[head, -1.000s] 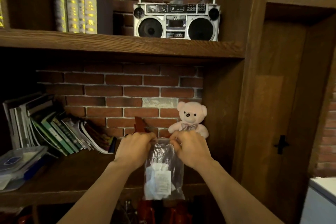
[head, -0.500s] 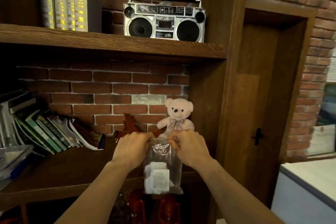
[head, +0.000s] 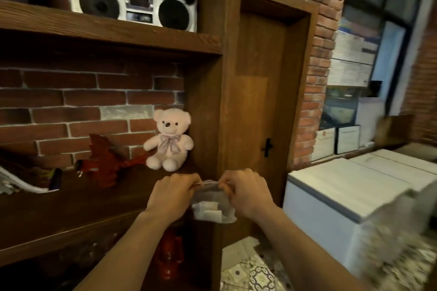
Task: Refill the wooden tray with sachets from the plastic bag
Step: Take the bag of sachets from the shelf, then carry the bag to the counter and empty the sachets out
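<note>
got the plastic bag (head: 212,205) low in the middle of the frame, my left hand (head: 171,196) and right hand (head: 246,192) each with a closed grip pinching its top edge. white sachets (head: 208,210) sit inside. teddy bear (head: 169,140) on the shelf (head: 71,208) just above-left.

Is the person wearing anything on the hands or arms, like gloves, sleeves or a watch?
No. The left hand and right hand are bare, without gloves. Both forearms are uncovered right down to the picture's bottom edge, so no sleeve shows. No watch, bracelet or ring is visible.
</note>
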### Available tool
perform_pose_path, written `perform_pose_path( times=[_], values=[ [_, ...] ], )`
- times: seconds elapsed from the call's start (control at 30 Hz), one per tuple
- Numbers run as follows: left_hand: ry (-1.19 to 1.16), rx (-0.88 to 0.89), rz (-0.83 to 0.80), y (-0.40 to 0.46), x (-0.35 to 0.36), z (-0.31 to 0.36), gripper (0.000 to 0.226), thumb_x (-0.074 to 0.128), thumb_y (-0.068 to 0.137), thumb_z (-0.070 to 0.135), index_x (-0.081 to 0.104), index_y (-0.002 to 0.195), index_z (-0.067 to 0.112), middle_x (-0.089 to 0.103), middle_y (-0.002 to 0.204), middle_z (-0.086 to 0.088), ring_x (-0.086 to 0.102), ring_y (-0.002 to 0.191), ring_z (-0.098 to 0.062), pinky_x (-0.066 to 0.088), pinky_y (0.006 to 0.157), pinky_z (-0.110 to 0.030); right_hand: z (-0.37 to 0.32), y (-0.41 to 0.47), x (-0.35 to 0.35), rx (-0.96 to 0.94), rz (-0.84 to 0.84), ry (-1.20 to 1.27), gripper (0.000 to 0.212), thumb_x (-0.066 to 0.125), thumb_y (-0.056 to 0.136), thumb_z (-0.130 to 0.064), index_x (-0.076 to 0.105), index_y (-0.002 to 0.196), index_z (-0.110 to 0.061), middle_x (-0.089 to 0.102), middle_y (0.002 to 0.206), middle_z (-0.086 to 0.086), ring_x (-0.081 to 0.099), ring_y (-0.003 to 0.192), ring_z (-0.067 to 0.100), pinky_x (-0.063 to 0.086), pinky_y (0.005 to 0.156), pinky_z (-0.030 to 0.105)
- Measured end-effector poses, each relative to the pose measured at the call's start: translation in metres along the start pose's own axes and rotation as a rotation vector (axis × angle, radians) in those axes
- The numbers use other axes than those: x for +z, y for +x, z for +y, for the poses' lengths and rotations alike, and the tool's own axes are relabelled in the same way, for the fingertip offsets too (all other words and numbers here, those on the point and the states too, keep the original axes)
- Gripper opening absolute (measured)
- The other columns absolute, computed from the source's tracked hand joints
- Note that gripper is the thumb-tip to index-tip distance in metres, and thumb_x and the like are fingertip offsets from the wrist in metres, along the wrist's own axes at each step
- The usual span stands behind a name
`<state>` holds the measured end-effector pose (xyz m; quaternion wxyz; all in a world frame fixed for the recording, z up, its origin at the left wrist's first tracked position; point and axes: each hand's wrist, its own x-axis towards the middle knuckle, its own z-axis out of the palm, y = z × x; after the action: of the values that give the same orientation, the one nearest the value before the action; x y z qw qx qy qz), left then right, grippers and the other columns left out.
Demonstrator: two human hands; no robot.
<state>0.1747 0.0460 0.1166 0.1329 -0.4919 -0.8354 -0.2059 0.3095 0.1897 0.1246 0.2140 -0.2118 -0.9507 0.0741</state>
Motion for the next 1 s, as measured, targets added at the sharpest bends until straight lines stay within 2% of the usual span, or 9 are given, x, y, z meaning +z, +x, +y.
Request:
perform_pose_path(
  times=[0.17,0.27,0.33,0.47,0.57,0.7,0.8,0.9,1.0],
  values=[
    [-0.057,0.157,-0.017,0.012,0.014,0.095,0.014,0.051,0.099,0.029,0.064,0.098,0.036,0.071,0.099,0.013,0.065,0.088,-0.011,0.045,0.062,-0.027,0.07,-0.057,-0.052,0.117,0.071,0.021,0.008,0.064,0.095,-0.028,0.068,0.1,-0.033,0.071,0.092,-0.008,0.064,0.081,0.013,0.058,0.074,0.033],
    [-0.115,0.254,-0.02,0.015,0.031,0.172,0.014,0.054,0.099,0.027,0.065,0.099,0.037,0.071,0.097,0.015,0.061,0.08,-0.004,0.035,0.059,-0.015,0.121,-0.106,-0.091,0.2,0.086,-0.052,0.009,0.066,0.094,-0.026,0.07,0.101,-0.029,0.072,0.096,-0.004,0.06,0.08,0.016,0.046,0.063,0.025],
    [-0.147,0.308,-0.055,0.015,0.043,0.217,0.015,0.056,0.098,0.027,0.065,0.101,0.038,0.07,0.097,0.017,0.059,0.079,-0.001,0.035,0.061,-0.013,0.151,-0.137,-0.112,0.255,0.117,-0.086,0.013,0.065,0.093,-0.024,0.071,0.103,-0.029,0.073,0.1,-0.002,0.062,0.084,0.019,0.048,0.065,0.028],
    [-0.241,0.425,-0.117,0.019,0.072,0.324,0.015,0.052,0.1,0.032,0.065,0.103,0.039,0.07,0.102,0.015,0.065,0.092,-0.008,0.052,0.078,-0.026,0.217,-0.214,-0.155,0.424,0.16,-0.15,0.017,0.06,0.094,-0.022,0.071,0.103,-0.032,0.073,0.101,-0.003,0.065,0.09,0.022,0.056,0.074,0.037],
    [-0.256,0.517,-0.131,0.019,0.091,0.397,0.019,0.051,0.1,0.036,0.067,0.112,0.037,0.072,0.111,0.011,0.065,0.1,-0.014,0.05,0.086,-0.029,0.254,-0.266,-0.186,0.535,0.199,-0.201,0.016,0.061,0.094,-0.025,0.071,0.103,-0.033,0.075,0.102,-0.006,0.068,0.093,0.018,0.059,0.079,0.041],
    [-0.299,0.663,-0.149,0.018,0.11,0.48,0.02,0.047,0.099,0.042,0.066,0.106,0.041,0.074,0.105,0.012,0.066,0.097,-0.018,0.052,0.078,-0.038,0.287,-0.331,-0.226,0.679,0.272,-0.289,0.015,0.063,0.094,-0.028,0.071,0.105,-0.033,0.076,0.103,-0.009,0.069,0.095,0.017,0.057,0.078,0.037],
    [-0.337,0.803,-0.151,0.006,0.118,0.534,0.018,0.048,0.1,0.04,0.065,0.105,0.038,0.073,0.101,0.01,0.064,0.09,-0.019,0.046,0.068,-0.036,0.302,-0.374,-0.249,0.782,0.303,-0.334,0.012,0.064,0.094,-0.031,0.07,0.104,-0.034,0.074,0.103,-0.008,0.068,0.095,0.017,0.059,0.077,0.036],
    [-0.438,0.895,-0.179,-0.011,0.123,0.579,0.015,0.051,0.099,0.036,0.065,0.101,0.039,0.071,0.094,0.013,0.055,0.077,-0.01,0.038,0.061,-0.028,0.309,-0.413,-0.266,0.897,0.308,-0.385,0.01,0.062,0.095,-0.033,0.069,0.103,-0.033,0.073,0.102,-0.007,0.067,0.094,0.016,0.057,0.075,0.034],
    [-0.522,0.952,-0.246,-0.026,0.129,0.616,0.013,0.053,0.098,0.036,0.065,0.102,0.041,0.073,0.097,0.015,0.063,0.086,-0.008,0.053,0.074,-0.032,0.312,-0.446,-0.28,0.993,0.328,-0.425,0.01,0.064,0.095,-0.032,0.069,0.103,-0.035,0.073,0.103,-0.008,0.068,0.094,0.014,0.06,0.079,0.036]
  ],
)
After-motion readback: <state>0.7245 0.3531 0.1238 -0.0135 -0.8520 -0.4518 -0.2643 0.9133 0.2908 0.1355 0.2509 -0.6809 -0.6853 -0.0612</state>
